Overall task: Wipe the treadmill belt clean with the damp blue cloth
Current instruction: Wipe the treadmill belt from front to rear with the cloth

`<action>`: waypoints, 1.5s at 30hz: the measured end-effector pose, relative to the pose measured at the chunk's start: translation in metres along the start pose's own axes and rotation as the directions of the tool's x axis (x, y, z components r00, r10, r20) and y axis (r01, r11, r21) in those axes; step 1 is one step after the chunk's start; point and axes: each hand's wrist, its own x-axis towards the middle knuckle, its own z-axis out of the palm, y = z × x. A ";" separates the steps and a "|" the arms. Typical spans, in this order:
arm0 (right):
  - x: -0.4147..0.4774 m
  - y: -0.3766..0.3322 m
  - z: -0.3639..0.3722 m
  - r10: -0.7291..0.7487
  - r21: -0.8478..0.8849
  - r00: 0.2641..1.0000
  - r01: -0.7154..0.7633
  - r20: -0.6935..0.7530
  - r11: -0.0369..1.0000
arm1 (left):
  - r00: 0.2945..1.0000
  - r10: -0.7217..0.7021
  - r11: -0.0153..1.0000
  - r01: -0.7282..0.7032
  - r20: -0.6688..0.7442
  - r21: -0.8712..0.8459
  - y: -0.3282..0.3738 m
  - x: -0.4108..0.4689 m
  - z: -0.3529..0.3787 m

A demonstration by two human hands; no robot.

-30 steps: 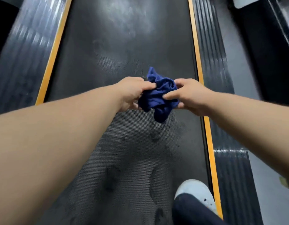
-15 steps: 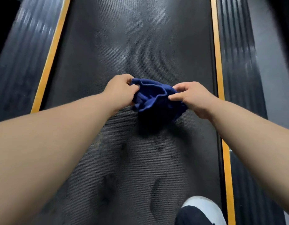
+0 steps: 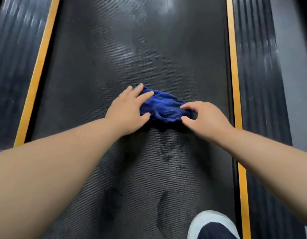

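Blue cloth (image 3: 164, 107) lies bunched on the treadmill belt (image 3: 142, 49), about mid-width and slightly right of centre, touching the belt surface. Your left hand (image 3: 130, 109) is flat on the cloth's left end, fingers straight and spread, thumb at the near edge, not curled round anything. Your right hand (image 3: 204, 118) is at the cloth's right end, fingers curved, with the end pinched between the index finger on top and the thumb at the near edge. Both hands are on the cloth and apart from each other.

The belt shows dark smudges (image 3: 166, 152) just near of the cloth and more marks closer to you. Yellow stripes (image 3: 233, 66) run along both belt edges, with ribbed black side rails (image 3: 258, 75) outside them. Your white shoe (image 3: 206, 219) stands on the belt at bottom right, near the right stripe.
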 end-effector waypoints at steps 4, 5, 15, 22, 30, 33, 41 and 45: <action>0.000 -0.015 0.012 -0.109 -0.060 0.994 0.109 -0.009 0.992 | 0.992 -0.130 0.974 0.128 0.000 -0.185 0.001 0.002 0.002; 0.006 -0.023 0.016 -0.127 -0.085 0.992 0.127 0.004 0.988 | 0.982 -0.166 0.973 0.148 -0.091 -0.175 -0.004 -0.001 0.001; 0.045 -0.057 0.064 -0.436 -0.374 0.900 0.405 0.000 0.834 | 0.870 -0.379 0.922 0.324 0.315 0.212 -0.025 -0.012 0.008; 0.069 -0.016 0.033 0.127 -0.274 0.950 -0.208 -0.286 0.939 | 0.833 -0.438 0.899 0.403 0.337 0.171 -0.015 -0.001 0.013; 0.048 -0.025 0.060 -0.272 -0.171 0.955 0.251 -0.115 0.953 | 0.829 -0.441 0.897 0.397 0.344 0.195 -0.015 0.001 0.014; 0.086 -0.022 0.038 -0.001 -0.100 0.977 -0.021 -0.213 0.995 | 0.830 -0.444 0.896 0.397 0.338 0.200 -0.014 0.000 0.015; -0.028 -0.024 0.070 -0.478 -0.241 0.871 0.492 0.117 0.837 | 0.839 -0.433 0.901 0.389 0.329 0.192 -0.018 -0.001 0.016; 0.003 -0.007 0.026 -0.221 -0.337 0.975 0.206 -0.005 0.919 | 0.839 -0.433 0.901 0.390 0.330 0.191 -0.015 -0.001 0.015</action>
